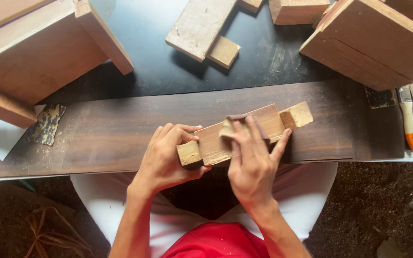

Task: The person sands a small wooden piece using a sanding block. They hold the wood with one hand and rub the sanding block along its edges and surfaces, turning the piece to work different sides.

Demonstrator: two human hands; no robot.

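the right hand (252, 160) covers most of the sandpaper piece (230, 125) and part of the wooden block (244, 134). the left hand (166, 157) hides that block's near end. the wooden boxes at upper left (34, 57) and upper right (374, 43) run off the frame's edges. the paintbrush (408, 119) bristles lie under the right box.

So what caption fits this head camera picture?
Left hand steadies a wooden piece while right hand presses sandpaper on it.
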